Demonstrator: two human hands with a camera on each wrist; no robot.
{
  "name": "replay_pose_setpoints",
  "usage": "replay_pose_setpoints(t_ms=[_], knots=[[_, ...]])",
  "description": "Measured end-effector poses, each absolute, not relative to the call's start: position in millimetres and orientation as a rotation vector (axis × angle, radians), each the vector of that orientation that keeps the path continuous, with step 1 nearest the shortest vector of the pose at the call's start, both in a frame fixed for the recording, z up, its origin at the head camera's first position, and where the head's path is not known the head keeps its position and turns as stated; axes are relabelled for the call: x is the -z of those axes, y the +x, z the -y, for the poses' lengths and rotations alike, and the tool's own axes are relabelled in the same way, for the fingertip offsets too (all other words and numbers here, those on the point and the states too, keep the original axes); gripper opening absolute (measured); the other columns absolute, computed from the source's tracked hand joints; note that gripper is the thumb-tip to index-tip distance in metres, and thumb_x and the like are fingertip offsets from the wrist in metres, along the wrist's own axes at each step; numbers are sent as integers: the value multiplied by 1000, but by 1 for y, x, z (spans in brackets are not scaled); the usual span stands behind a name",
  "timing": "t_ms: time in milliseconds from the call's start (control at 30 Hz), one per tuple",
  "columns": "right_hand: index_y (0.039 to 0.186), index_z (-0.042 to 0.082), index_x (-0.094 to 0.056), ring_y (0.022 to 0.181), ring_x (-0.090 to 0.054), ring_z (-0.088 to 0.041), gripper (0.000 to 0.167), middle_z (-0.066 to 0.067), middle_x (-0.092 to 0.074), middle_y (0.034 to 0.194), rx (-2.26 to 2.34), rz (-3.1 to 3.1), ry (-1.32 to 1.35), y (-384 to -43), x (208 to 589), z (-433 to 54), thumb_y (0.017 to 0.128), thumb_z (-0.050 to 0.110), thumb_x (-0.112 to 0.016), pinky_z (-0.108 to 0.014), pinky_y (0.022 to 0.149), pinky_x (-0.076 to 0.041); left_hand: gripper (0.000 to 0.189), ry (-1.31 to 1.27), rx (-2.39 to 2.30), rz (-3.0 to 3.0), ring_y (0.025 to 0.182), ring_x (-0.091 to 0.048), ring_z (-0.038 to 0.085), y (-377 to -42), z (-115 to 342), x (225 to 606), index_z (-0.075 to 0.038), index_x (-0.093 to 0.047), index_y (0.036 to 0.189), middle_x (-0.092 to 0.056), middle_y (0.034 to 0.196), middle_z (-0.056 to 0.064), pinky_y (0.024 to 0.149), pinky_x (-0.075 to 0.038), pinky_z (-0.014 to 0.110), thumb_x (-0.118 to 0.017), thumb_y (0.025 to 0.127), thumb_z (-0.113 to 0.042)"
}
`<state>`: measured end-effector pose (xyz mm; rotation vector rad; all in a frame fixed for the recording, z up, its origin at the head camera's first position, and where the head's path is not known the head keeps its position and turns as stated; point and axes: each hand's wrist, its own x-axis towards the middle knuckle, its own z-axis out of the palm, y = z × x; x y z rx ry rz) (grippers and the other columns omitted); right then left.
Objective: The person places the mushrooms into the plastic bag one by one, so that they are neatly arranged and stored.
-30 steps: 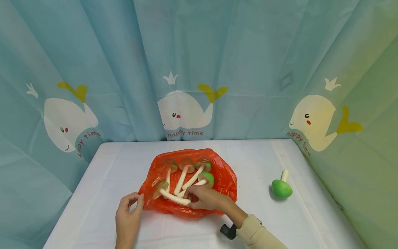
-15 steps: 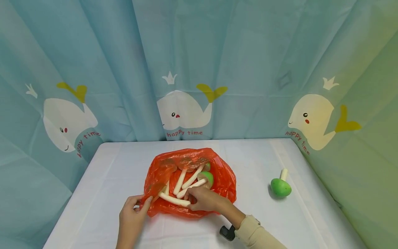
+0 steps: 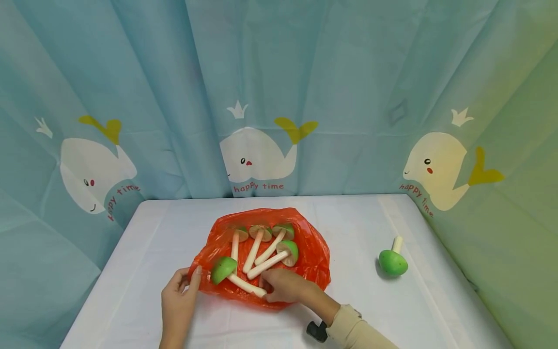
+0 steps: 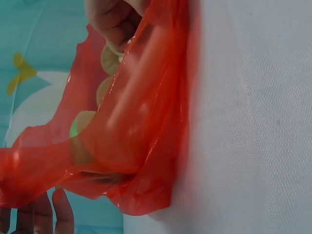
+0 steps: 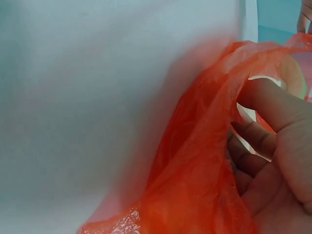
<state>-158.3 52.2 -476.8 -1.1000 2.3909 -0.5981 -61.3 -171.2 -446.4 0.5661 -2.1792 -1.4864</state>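
A red plastic bag (image 3: 318, 242) lies spread with its mouth up. Several toy mushrooms with green caps and white stems are inside, among them a mushroom (image 3: 223, 269) at the front left. My left hand (image 3: 178, 300) pinches the bag's left rim between thumb and fingers; in the left wrist view the film hangs over the fingers (image 4: 44, 214). Reaching in over the front rim, my right hand (image 3: 285, 285) grips the stem end of the front-left mushroom. In the right wrist view, bag film covers part of the right fingers (image 5: 251, 156).
Another green-capped mushroom (image 3: 393, 262) lies on the white tablecloth (image 3: 348, 218) to the right of the bag. A black object (image 3: 317, 331) shows beside the right wrist. A blue curtain (image 3: 348, 97) with whale prints stands behind the table.
My left hand moved slightly right, folding the bag's left side over the mushrooms, then drew back left and opened it. The front-left mushroom's cap now shows uncovered; my right hand stayed nearly in place.
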Motion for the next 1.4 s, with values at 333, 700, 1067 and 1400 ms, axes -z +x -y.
replay_pose_setpoints(t_ms=[333, 700, 1067, 1400], knots=[[93, 18, -60, 65, -47, -2, 19, 13, -52, 75, 713, -2430, -1012, -158, 474, -57, 82, 20, -75, -16, 58, -44, 26, 617, 1558, 2163, 77, -59, -1, -60, 171, 443, 2, -64, 98, -65, 96, 15, 62, -48, 11, -62, 93, -23], [107, 9, -58, 80, -54, -10, 25, 7, -56, 90, 1292, -2405, -1040, -158, 456, -89, 89, 23, -68, -24, 67, -51, 27, 640, 1569, 2166, 77, -60, 0, -60, 171, 445, 2, -63, 100, -65, 99, 18, 63, -49, 11, -60, 94, -25], [107, 2, -58, 67, -51, -19, 20, -5, -57, 83, 1611, -2502, -858, -152, 408, -146, 87, 1, -65, -26, 56, -46, 28, 620, 1549, 2157, 79, -59, -2, -61, 172, 450, 3, -62, 100, -65, 100, 19, 65, -48, 9, -61, 93, -24], [108, -3, -59, 67, -52, -17, 18, -12, -60, 87, 1605, -2842, -714, -183, 395, -219, 90, -3, -59, -23, 53, -44, 26, 591, 1552, 2137, 81, -59, -1, -62, 171, 451, 5, -62, 99, -64, 101, 22, 65, -49, 9, -61, 93, -21]])
